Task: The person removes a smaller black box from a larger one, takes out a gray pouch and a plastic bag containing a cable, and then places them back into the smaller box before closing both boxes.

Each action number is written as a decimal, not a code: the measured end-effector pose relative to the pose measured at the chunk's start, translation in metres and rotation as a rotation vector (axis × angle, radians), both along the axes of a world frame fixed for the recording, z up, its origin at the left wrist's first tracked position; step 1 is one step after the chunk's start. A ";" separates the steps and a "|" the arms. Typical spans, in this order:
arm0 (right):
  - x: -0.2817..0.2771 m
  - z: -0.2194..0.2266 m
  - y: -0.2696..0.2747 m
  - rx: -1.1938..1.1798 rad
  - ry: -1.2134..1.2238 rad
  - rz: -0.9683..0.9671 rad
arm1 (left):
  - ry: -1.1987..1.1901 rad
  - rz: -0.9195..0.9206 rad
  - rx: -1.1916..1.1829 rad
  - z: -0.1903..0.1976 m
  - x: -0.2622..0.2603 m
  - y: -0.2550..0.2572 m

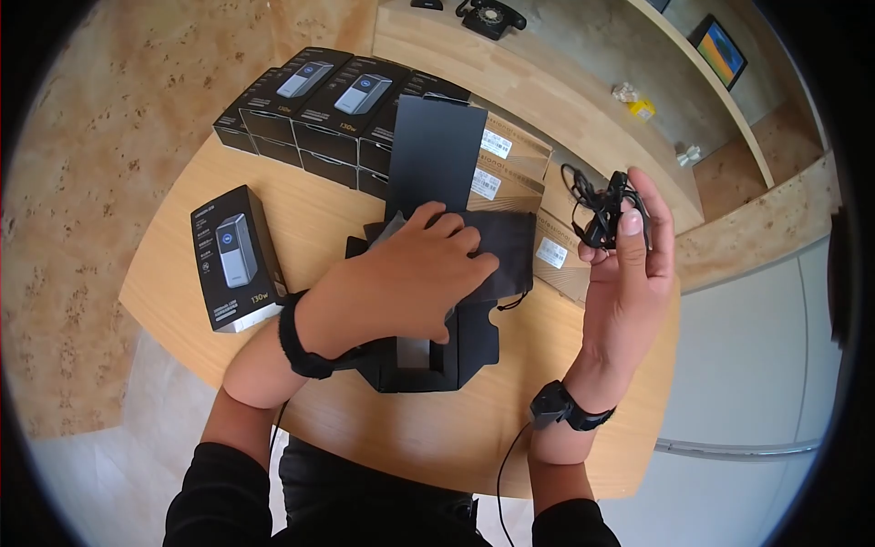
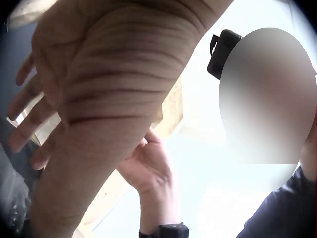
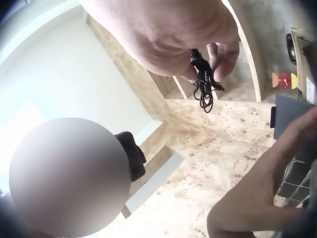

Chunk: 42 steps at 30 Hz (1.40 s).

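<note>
My right hand [image 1: 631,273] pinches a bundled black cable [image 1: 599,211] between thumb and fingers, raised at the table's right side. In the right wrist view the coiled loops of the cable [image 3: 206,94] hang from the fingertips. Over an opened black box [image 1: 478,339] my left hand [image 1: 392,283] reaches with fingers spread and bent a little. The box's tall lid flap [image 1: 437,155] stands upright behind that hand. A dark drawstring pouch [image 1: 512,239] lies across the box's far side, partly under the left fingers. The hand hides much of the box's inside.
A closed black power bank box [image 1: 232,260] stands at the left on the wooden table [image 1: 169,251]. Several more black boxes [image 1: 319,100] are stacked at the back. Brown cartons [image 1: 524,182] with white labels sit behind the pouch. Shelves beyond hold a black telephone [image 1: 490,16].
</note>
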State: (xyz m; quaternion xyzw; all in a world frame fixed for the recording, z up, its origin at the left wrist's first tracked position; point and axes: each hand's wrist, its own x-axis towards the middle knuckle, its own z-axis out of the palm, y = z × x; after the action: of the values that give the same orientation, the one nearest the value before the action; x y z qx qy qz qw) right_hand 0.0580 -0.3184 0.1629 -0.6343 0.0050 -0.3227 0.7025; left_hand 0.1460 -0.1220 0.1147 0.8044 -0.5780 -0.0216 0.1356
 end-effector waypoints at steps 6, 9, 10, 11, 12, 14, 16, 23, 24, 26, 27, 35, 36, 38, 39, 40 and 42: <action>0.001 -0.003 -0.007 0.089 -0.053 0.066 | -0.147 0.123 -0.035 -0.025 -0.002 -0.007; -0.001 -0.005 -0.008 0.070 -0.028 0.064 | -0.158 0.126 -0.093 -0.034 0.004 -0.007; 0.000 -0.006 -0.008 0.067 -0.034 0.069 | -0.113 0.113 -0.073 -0.030 0.006 -0.006; 0.000 -0.006 -0.008 0.064 -0.042 0.075 | -0.068 0.100 -0.052 -0.024 0.009 -0.003; 0.000 -0.005 -0.008 0.060 -0.036 0.063 | -0.023 0.087 -0.030 -0.016 0.012 0.000; -0.001 -0.003 -0.009 0.051 -0.025 0.030 | 0.121 0.054 -0.108 0.005 0.021 0.011; -0.005 0.001 -0.013 -0.043 0.019 -0.017 | 0.237 0.060 -0.183 0.022 0.023 0.018; -0.010 0.004 -0.005 -0.275 0.051 0.014 | 0.400 0.072 -0.402 0.039 0.020 0.020; -0.011 0.003 -0.003 -0.304 0.055 0.051 | 0.431 0.065 -0.407 0.041 0.019 0.020; -0.011 0.003 0.001 -0.336 0.080 0.106 | 0.412 0.052 -0.413 0.041 0.017 0.019; -0.011 0.002 0.003 -0.351 0.093 0.130 | 0.403 0.043 -0.415 0.041 0.016 0.018; -0.013 0.004 0.008 -0.333 0.116 0.180 | 0.366 0.021 -0.408 0.036 0.014 0.013; -0.014 0.004 0.007 -0.337 0.109 0.188 | 0.362 0.020 -0.402 0.035 0.014 0.012; -0.014 0.004 0.008 -0.326 0.117 0.201 | 0.376 0.019 -0.421 0.033 0.014 0.011; -0.013 0.003 0.008 -0.311 0.131 0.209 | 0.380 0.020 -0.430 0.033 0.015 0.011; -0.012 0.002 0.008 -0.296 0.144 0.217 | 0.413 0.027 -0.438 0.034 0.015 0.012; -0.010 0.001 0.006 -0.300 0.131 0.248 | 0.481 0.033 -0.452 0.035 0.016 0.013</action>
State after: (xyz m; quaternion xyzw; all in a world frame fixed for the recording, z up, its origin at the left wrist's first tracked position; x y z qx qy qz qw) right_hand 0.0476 -0.3121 0.1639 -0.7472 -0.0759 -0.1889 0.6327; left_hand 0.1615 -0.1091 0.1497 0.7351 -0.5064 -0.0796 0.4436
